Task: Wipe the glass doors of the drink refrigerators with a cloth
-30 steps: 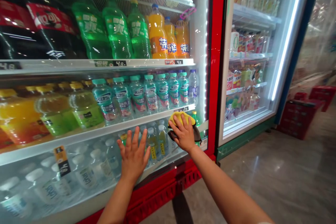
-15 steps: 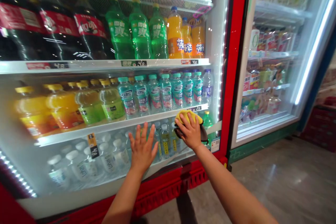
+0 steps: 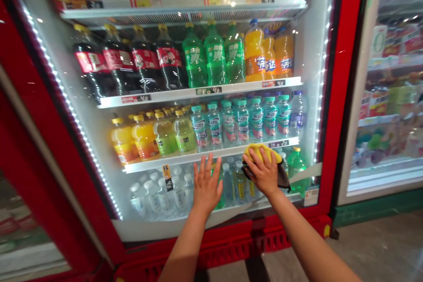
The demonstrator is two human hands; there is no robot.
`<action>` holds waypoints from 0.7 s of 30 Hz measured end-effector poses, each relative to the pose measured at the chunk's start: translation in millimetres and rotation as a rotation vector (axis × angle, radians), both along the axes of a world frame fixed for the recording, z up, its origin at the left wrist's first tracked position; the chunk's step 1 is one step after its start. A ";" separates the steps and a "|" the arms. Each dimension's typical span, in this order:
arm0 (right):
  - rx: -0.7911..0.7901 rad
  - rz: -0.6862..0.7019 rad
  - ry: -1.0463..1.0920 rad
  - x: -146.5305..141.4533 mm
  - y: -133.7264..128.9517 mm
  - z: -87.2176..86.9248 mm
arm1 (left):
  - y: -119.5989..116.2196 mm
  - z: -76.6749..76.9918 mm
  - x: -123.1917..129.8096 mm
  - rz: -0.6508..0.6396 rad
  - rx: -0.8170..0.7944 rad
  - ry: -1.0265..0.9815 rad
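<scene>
My right hand (image 3: 262, 169) presses a yellow and dark cloth (image 3: 276, 154) against the glass door of a red-framed drinks fridge (image 3: 342, 97), near the lower right of the pane. The cloth's dark side hangs out below my palm. To its left my left hand (image 3: 206, 185) is raised with its fingers spread and holds nothing; it is at the glass, in front of the bottom row. Behind the glass, between and above my hands, stand teal-capped bottles (image 3: 243, 121).
Above are cola bottles (image 3: 143, 61), green bottles (image 3: 214, 55) and orange bottles (image 3: 254, 53). White-capped water bottles (image 3: 153, 196) stand low at the left. A second fridge (image 3: 393, 114) is at the right, and grey floor (image 3: 380, 246) shows below it.
The view has swung left and shows more of the fridge's left side and top shelf. Both hands keep nearly the same places on the glass, the right one still on the cloth.
</scene>
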State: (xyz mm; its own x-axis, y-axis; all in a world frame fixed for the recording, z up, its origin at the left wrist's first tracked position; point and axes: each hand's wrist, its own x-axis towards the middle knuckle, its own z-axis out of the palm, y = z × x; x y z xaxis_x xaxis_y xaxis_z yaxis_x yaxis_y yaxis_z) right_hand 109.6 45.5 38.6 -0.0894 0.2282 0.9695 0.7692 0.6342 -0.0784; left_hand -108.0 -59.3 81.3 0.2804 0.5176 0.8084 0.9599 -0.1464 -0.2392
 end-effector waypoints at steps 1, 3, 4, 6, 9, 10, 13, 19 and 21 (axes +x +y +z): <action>-0.005 -0.049 0.071 2.9 1.4 -1.1 | -4.8 -0.7 -9.9 0.013 0.009 0.001; -0.038 -0.155 0.235 -5.2 0.7 7.5 | -15.1 -2.6 -32.1 0.037 0.038 -0.004; -0.056 -0.197 0.296 -16.5 -2.5 15.4 | -20.0 -3.6 -43.2 0.043 0.053 -0.001; -0.064 -0.245 0.321 -48.2 -13.9 30.4 | -28.3 -5.0 -63.3 0.046 0.077 0.009; 0.022 -0.219 0.124 -91.0 -33.5 32.9 | -35.7 -6.0 -85.4 0.039 0.084 0.017; 0.072 -0.190 0.034 -97.3 -37.8 27.3 | -37.2 -6.3 -91.0 0.038 0.083 0.012; 0.197 -0.099 -0.168 -90.1 -41.3 6.5 | -41.1 -7.6 -106.9 0.042 0.094 -0.010; 0.059 -0.196 0.091 -95.5 -41.4 27.1 | -47.1 -12.5 -143.1 0.043 0.172 -0.054; 0.021 -0.213 0.119 -121.6 -49.3 36.5 | -46.4 -14.7 -151.2 0.043 0.197 -0.070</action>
State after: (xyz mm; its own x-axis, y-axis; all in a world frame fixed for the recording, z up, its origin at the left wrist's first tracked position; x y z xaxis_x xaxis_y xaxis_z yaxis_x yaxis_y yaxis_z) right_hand -12.0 -3.8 75.2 0.0738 0.2094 0.9750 0.8720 0.4609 -0.1650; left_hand -259.2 -105.7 66.6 0.2012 0.3580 0.9118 0.9795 -0.0615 -0.1919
